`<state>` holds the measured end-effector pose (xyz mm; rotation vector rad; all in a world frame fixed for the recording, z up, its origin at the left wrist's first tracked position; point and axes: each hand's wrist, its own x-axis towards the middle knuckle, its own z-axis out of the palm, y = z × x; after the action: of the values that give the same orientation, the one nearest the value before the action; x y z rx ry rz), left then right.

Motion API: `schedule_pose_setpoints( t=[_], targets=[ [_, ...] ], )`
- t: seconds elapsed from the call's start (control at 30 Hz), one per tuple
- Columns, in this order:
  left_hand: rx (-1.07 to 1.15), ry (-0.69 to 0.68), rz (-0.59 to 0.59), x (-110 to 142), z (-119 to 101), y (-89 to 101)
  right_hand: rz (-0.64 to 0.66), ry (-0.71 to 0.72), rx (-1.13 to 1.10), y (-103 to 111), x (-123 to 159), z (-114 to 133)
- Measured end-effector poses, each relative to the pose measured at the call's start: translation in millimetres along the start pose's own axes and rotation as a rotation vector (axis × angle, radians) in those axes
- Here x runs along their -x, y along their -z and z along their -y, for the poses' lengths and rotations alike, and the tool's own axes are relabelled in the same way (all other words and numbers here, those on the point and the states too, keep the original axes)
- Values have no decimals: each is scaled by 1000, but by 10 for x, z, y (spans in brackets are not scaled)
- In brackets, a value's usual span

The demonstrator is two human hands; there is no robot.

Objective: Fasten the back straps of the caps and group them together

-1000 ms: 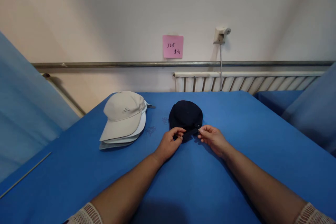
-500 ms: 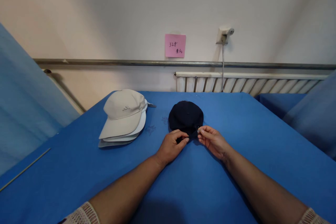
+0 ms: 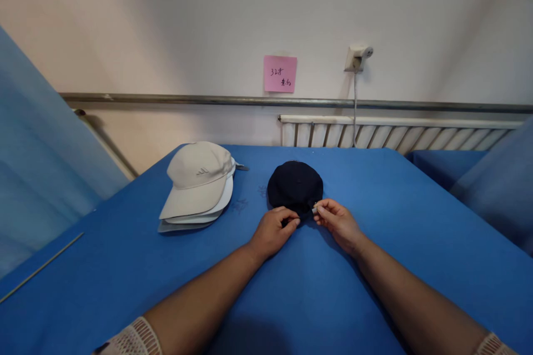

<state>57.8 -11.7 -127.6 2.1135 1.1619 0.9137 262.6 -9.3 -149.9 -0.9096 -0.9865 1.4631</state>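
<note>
A black cap (image 3: 295, 184) lies on the blue cloth, its rounded crown facing up and its near edge towards me. My left hand (image 3: 275, 233) is closed at that near edge, thumb and fingers pinching the dark strap there. On the other side of the strap, my right hand (image 3: 336, 223) pinches a small light-coloured piece at its end, too small to name. The cap's visor does not show. To the left, a stack of caps (image 3: 200, 177) has a beige one on top and paler ones beneath.
The blue cloth (image 3: 416, 266) covers the table, with a thin stick (image 3: 41, 268) at its left. Blue curtains (image 3: 37, 161) hang at both sides. Behind the table are a radiator (image 3: 328, 134), a metal pipe (image 3: 208, 100), a socket (image 3: 355, 59) and a pink note (image 3: 280, 74).
Both hands stay nearly in place on the black cap's strap. The view has shifted slightly.
</note>
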Motion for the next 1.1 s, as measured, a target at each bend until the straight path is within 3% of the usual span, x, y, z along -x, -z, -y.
schedule_pose_setpoints(
  t=[0.3, 0.67, 1.1],
  targets=[
    [-38, -2, 21, -1, -25, 12, 21, -22, -25, -1, 7, 11],
    [-70, 59, -41, -5, -56, 11, -31, 125, 196, 2, 1, -55],
    [-112, 54, -79, -14, -60, 9, 44, 131, 302, -9, 12, -81]
  ],
)
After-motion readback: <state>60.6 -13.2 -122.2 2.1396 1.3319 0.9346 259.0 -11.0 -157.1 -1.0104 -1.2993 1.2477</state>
